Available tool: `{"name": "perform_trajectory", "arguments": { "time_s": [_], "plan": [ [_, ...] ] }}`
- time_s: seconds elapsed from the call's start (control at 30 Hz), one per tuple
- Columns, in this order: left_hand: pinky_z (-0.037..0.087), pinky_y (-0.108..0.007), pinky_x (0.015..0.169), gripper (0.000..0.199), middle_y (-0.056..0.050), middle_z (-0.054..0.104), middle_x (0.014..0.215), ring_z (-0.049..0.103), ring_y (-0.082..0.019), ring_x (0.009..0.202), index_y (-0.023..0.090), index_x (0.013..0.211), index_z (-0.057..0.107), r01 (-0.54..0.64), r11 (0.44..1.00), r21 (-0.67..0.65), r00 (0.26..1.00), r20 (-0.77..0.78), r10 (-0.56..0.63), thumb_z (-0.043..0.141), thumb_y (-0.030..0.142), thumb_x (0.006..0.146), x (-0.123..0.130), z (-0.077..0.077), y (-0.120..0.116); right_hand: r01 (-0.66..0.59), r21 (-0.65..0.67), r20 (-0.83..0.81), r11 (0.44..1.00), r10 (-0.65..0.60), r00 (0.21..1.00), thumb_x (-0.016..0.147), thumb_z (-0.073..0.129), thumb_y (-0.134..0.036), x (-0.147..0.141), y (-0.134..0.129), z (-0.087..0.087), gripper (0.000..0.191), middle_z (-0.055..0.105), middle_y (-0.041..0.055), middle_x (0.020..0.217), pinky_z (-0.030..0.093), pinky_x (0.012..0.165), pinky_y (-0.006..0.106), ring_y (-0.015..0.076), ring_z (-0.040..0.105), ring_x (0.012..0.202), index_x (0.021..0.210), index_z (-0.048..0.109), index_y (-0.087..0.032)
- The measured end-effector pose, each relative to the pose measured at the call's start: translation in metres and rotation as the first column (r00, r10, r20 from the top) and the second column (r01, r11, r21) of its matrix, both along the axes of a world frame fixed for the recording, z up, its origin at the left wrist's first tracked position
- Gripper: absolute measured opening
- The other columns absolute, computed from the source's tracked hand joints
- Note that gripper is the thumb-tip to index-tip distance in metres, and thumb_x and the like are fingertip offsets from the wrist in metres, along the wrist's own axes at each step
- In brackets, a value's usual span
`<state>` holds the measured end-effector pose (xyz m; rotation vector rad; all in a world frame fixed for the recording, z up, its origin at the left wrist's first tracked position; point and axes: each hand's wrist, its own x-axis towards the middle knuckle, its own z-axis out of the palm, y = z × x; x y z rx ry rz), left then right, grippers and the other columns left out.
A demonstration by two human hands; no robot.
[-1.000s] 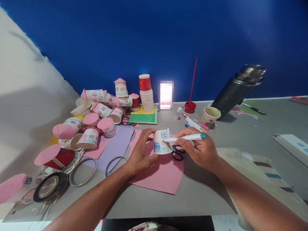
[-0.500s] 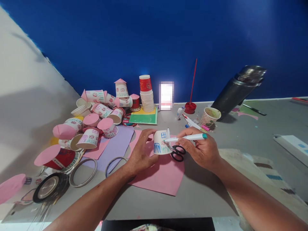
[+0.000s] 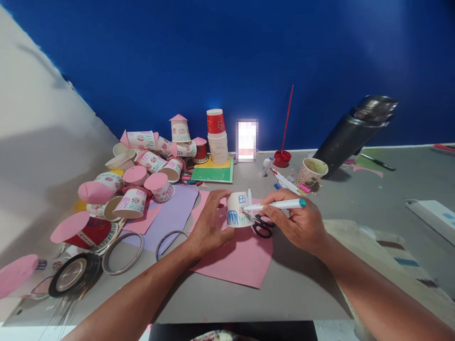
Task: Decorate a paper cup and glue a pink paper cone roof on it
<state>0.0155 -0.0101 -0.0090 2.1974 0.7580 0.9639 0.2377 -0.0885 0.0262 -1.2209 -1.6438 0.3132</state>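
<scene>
Both bare forearms (image 3: 142,294) slant inward; the left hand (image 3: 209,221) curves into a C, the right hand (image 3: 297,219) pinches.

One left hand (image 3: 209,222) and one right hand (image 3: 296,219) make two, with one held cup (image 3: 233,203) and one held marker (image 3: 284,204). At least ten pink-topped cups (image 3: 133,204) overlap too much for an exact number, and one tall stack (image 3: 218,144) is nested too tightly to count. Besides these: two grey rings (image 3: 141,246), one pair of black scissors (image 3: 263,226), one purple sheet (image 3: 177,203), one black flask (image 3: 346,135), one red pot (image 3: 282,160)
</scene>
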Motion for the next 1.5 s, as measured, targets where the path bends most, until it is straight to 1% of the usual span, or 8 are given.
{"name": "perform_trajectory", "arguments": {
  "time_s": [0.13, 0.23, 0.47, 0.67, 0.9, 1.1, 1.37, 1.5],
  "plan": [
    [0.054, -0.046, 0.103, 0.076, -0.008, 0.056, 0.137, 0.059, -0.028, 0.125, 0.028, 0.138, 0.048, -0.004, 1.0, 0.017, 1.0, -0.008, 0.004, 0.067, 0.005, 0.068, -0.0004, -0.0005, -0.0003, 0.005, -0.033, 0.017, 0.999, -0.004, 1.0, 0.097, 0.065, -0.034, 0.0, 0.0002, -0.0024, 0.017, 0.078, 0.0031, 0.081, 0.054, 0.058, 0.025, 0.0148, 0.07, 0.061, 0.089, 0.072, -0.021],
    [0.054, -0.047, 0.103, 0.077, -0.008, 0.057, 0.136, 0.059, -0.029, 0.125, 0.029, 0.137, 0.048, -0.016, 1.0, 0.024, 1.0, -0.022, 0.017, 0.067, 0.005, 0.067, -0.0001, -0.0002, -0.0008, 0.001, -0.064, -0.008, 0.998, -0.001, 1.0, 0.097, 0.064, -0.036, 0.0002, -0.0001, -0.0036, 0.018, 0.078, 0.0031, 0.083, 0.054, 0.055, 0.024, 0.0147, 0.07, 0.06, 0.09, 0.072, -0.022],
    [0.053, -0.048, 0.104, 0.077, -0.007, 0.057, 0.136, 0.059, -0.029, 0.125, 0.03, 0.137, 0.048, -0.024, 0.999, 0.028, 0.999, -0.023, 0.024, 0.067, 0.005, 0.067, 0.0002, -0.0006, -0.0022, 0.003, -0.037, 0.042, 0.999, -0.001, 0.999, 0.097, 0.063, -0.033, 0.0001, 0.0006, -0.0008, 0.017, 0.076, 0.0018, 0.076, 0.052, 0.058, 0.025, 0.0145, 0.069, 0.06, 0.087, 0.071, -0.022],
    [0.053, -0.047, 0.104, 0.075, -0.007, 0.058, 0.135, 0.06, -0.029, 0.123, 0.029, 0.136, 0.05, -0.033, 0.999, 0.007, 0.999, -0.025, 0.033, 0.068, 0.006, 0.066, -0.0004, 0.0012, -0.0015, 0.04, -0.009, 0.047, 0.999, -0.04, 0.998, 0.097, 0.063, -0.033, 0.0014, 0.001, 0.0021, 0.019, 0.076, 0.0025, 0.077, 0.052, 0.061, 0.026, 0.0155, 0.069, 0.064, 0.086, 0.072, -0.021],
    [0.052, -0.047, 0.103, 0.075, -0.007, 0.059, 0.135, 0.061, -0.029, 0.123, 0.029, 0.136, 0.049, -0.023, 1.0, -0.002, 0.999, -0.034, 0.023, 0.067, 0.005, 0.067, -0.0003, 0.0026, -0.0025, 0.036, -0.002, 0.043, 0.999, -0.036, 0.998, 0.097, 0.062, -0.035, 0.0022, 0.0001, 0.0029, 0.02, 0.076, 0.0029, 0.076, 0.054, 0.063, 0.028, 0.0167, 0.069, 0.065, 0.085, 0.072, -0.022],
    [0.053, -0.046, 0.102, 0.078, -0.007, 0.059, 0.135, 0.061, -0.029, 0.121, 0.029, 0.136, 0.05, -0.021, 1.0, 0.014, 0.999, -0.027, 0.021, 0.067, 0.004, 0.064, -0.0003, 0.0017, -0.002, -0.005, -0.053, -0.005, 0.999, 0.005, 1.0, 0.097, 0.063, -0.037, -0.0009, -0.0029, -0.0001, 0.018, 0.074, 0.0016, 0.075, 0.052, 0.052, 0.025, 0.0151, 0.067, 0.058, 0.089, 0.072, -0.023],
    [0.053, -0.047, 0.103, 0.074, -0.008, 0.058, 0.134, 0.06, -0.028, 0.122, 0.027, 0.135, 0.049, -0.003, 1.0, 0.022, 1.0, -0.021, 0.003, 0.066, 0.005, 0.067, 0.0, 0.0014, -0.0029, 0.005, -0.012, 0.009, 1.0, -0.005, 1.0, 0.097, 0.064, -0.033, -0.0001, 0.0009, -0.0031, 0.016, 0.076, 0.001, 0.079, 0.052, 0.057, 0.025, 0.0137, 0.068, 0.06, 0.088, 0.072, -0.022],
    [0.053, -0.048, 0.104, 0.075, -0.008, 0.058, 0.135, 0.059, -0.029, 0.124, 0.028, 0.135, 0.049, -0.005, 1.0, 0.008, 1.0, -0.017, 0.005, 0.066, 0.005, 0.066, 0.0004, -0.0011, -0.0023, -0.026, -0.026, 0.023, 0.999, 0.026, 0.999, 0.097, 0.064, -0.032, -0.0005, 0.0004, -0.0038, 0.016, 0.076, 0.0018, 0.081, 0.052, 0.057, 0.025, 0.0139, 0.068, 0.06, 0.088, 0.071, -0.022]
  ]
}}
